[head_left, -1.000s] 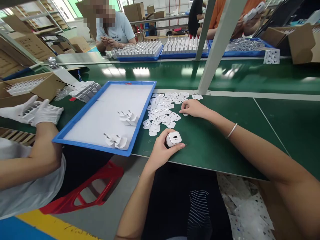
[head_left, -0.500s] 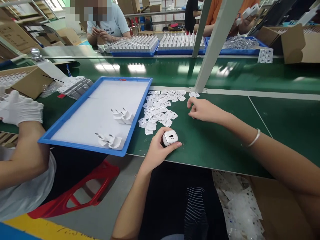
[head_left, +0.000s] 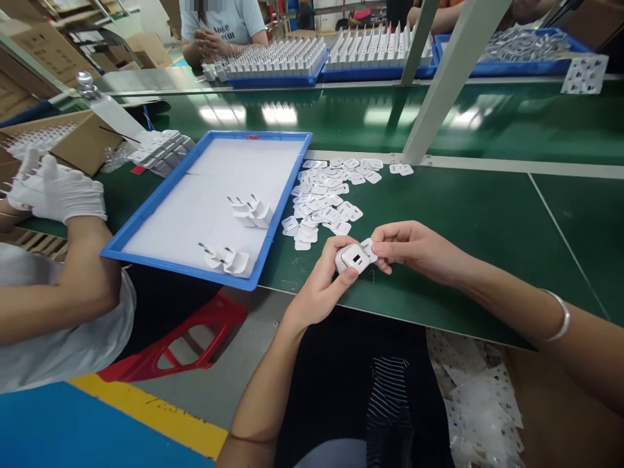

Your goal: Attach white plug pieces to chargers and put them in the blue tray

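My left hand point(head_left: 319, 289) is closed around a white USB charger point(head_left: 351, 259), its port face turned up towards me. Pinched in the fingers of my right hand point(head_left: 414, 249) is a small white label point(head_left: 369, 249), close against the charger's right edge; whether the two touch I cannot tell. Beyond my hands a loose pile of similar white labels point(head_left: 319, 201) lies on the green tabletop point(head_left: 468, 214), with a couple more point(head_left: 401, 169) near the metal rail. Left of the pile, a blue-rimmed tray point(head_left: 280, 218) carries a few white plug chargers point(head_left: 249, 211) with their pins upward.
At the left sits a co-worker with a white-gloved hand point(head_left: 73, 192) holding white parts. A metal post point(head_left: 455, 78) rises behind the labels. Across the bench stand blue trays point(head_left: 307, 80) of chargers and another person. A red stool point(head_left: 195, 341) is at lower left.
My right hand has come left and towards me from near the rail, bringing a label to the charger. My left hand still holds the charger. The view has shifted somewhat.
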The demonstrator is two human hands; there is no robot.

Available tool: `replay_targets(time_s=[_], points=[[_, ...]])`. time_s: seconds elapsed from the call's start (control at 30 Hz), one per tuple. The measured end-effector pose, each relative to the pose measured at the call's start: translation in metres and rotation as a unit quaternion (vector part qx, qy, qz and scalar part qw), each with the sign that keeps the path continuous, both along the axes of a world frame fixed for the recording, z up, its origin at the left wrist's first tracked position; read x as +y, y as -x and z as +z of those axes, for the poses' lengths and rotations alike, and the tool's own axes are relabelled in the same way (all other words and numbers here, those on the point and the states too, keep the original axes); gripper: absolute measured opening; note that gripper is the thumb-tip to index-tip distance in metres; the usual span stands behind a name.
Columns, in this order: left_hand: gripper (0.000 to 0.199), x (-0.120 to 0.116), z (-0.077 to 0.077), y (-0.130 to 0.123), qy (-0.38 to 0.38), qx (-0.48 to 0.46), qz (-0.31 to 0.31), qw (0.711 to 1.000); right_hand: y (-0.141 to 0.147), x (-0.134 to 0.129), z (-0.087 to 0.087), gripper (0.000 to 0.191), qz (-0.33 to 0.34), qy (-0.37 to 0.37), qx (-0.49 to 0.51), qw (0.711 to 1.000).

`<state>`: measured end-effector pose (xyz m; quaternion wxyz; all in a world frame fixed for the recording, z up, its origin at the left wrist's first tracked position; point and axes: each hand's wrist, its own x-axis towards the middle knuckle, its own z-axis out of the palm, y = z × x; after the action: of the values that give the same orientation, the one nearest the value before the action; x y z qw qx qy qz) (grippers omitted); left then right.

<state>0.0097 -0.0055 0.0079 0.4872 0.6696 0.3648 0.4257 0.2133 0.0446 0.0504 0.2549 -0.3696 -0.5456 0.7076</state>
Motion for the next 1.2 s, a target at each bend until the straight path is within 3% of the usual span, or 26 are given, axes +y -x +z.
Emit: replay_targets(time_s=[0.17, 0.23, 0.37, 0.5, 0.73, 1.2], points=[[0.038, 0.001, 0.001, 0.0, 0.017, -0.008, 0.003, 1.0, -0.007, 0.006, -0.001, 0.03, -0.042, -0.128, -0.072, 0.988], [0.039, 0.001, 0.001, 0.0, 0.018, 0.006, 0.004, 1.0, -0.013, 0.006, 0.001, 0.031, -0.049, -0.145, -0.065, 0.986], [0.037, 0.001, 0.0, 0.0, 0.016, 0.005, -0.013, 1.0, -0.019, 0.003, 0.005, 0.033, 0.013, -0.088, 0.003, 0.996], [0.035, 0.001, -0.001, 0.001, 0.028, -0.002, -0.034, 0.999, -0.016, -0.003, 0.004, 0.032, 0.062, -0.084, 0.007, 0.995], [0.034, 0.002, 0.002, 0.002, 0.028, 0.024, -0.056, 0.998, -0.01, -0.006, -0.002, 0.025, 0.056, -0.093, -0.012, 0.994], [0.032, 0.003, 0.004, 0.003, 0.01, 0.04, -0.073, 0.996, -0.01, -0.006, 0.005, 0.033, 0.055, -0.087, -0.059, 0.993]])
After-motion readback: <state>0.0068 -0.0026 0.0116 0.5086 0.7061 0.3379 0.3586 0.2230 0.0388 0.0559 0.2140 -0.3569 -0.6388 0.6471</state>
